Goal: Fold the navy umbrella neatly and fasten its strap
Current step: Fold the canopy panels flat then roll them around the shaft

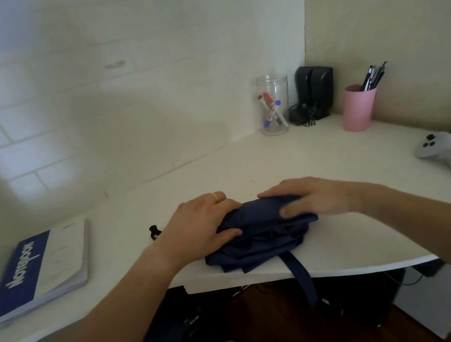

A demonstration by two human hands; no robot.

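The navy umbrella (261, 236) lies collapsed on the white desk (320, 161) near its front edge, its fabric bunched in loose folds. My left hand (201, 228) grips its left end, thumb under the cloth. My right hand (308, 197) lies on its upper right part, fingers wrapped over the fabric. The navy strap (301, 277) hangs unfastened over the desk's front edge. A black handle tip (154, 231) pokes out left of my left hand.
A blue and white notebook (41, 268) lies at the left. At the back stand a clear jar of markers (273, 105), black speakers (315, 91) and a pink cup of pens (358, 107). A white controller (446, 155) rests at the right.
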